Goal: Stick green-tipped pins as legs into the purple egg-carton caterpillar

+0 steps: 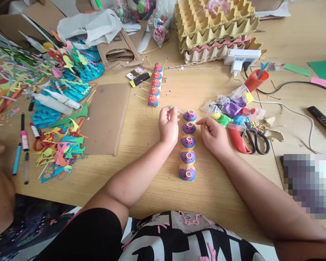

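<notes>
A painted egg-carton strip [188,158] lies lengthwise in front of me. Its purple and blue humps bear small faces and yellow rings, with orange between them. My left hand [168,125] is closed in a pinch at the strip's upper left. A thin stick [180,111] runs from those fingers toward the top hump, and a green ball [171,107] shows at the fingertips. My right hand [215,135] is curled on the other side, its index fingertip close beside the upper humps. Whether it touches the strip or holds anything is hidden.
Beyond stands a red-and-blue egg-carton strip [156,85] with ball-tipped sticks poking out. Right are scissors [254,139], bags of coloured clay [233,108] and an orange cup [256,80]. Cardboard [107,117] and paper scraps [62,152] lie left. Another person's arm [0,188] rests far left.
</notes>
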A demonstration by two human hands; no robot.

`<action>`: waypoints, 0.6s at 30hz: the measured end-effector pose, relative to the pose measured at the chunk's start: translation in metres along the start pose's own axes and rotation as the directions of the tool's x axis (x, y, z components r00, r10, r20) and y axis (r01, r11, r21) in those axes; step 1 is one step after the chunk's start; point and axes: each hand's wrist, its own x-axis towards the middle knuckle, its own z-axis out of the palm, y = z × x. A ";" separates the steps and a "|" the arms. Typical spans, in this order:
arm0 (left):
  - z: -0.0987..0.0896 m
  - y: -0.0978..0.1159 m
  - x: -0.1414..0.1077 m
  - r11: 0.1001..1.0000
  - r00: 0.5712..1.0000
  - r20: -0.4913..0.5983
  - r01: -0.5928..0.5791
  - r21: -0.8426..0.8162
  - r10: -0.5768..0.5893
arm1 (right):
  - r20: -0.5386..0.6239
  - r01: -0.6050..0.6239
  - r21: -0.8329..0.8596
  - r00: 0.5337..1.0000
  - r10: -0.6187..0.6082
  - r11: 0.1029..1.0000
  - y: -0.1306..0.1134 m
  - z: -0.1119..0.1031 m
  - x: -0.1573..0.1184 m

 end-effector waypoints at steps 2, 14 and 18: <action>0.000 -0.002 0.001 1.000 1.000 0.012 -0.003 -0.006 0.003 | -0.007 -0.012 -0.023 1.000 0.012 1.000 0.000 0.000 0.001; -0.001 -0.009 0.005 0.999 0.999 0.033 -0.027 0.020 0.027 | 0.153 -0.010 -0.371 0.986 0.072 0.929 -0.010 -0.003 0.010; 0.000 -0.008 0.006 1.000 0.999 0.036 -0.008 0.008 0.008 | 0.157 -0.010 -0.405 0.984 0.081 0.914 -0.011 -0.003 0.011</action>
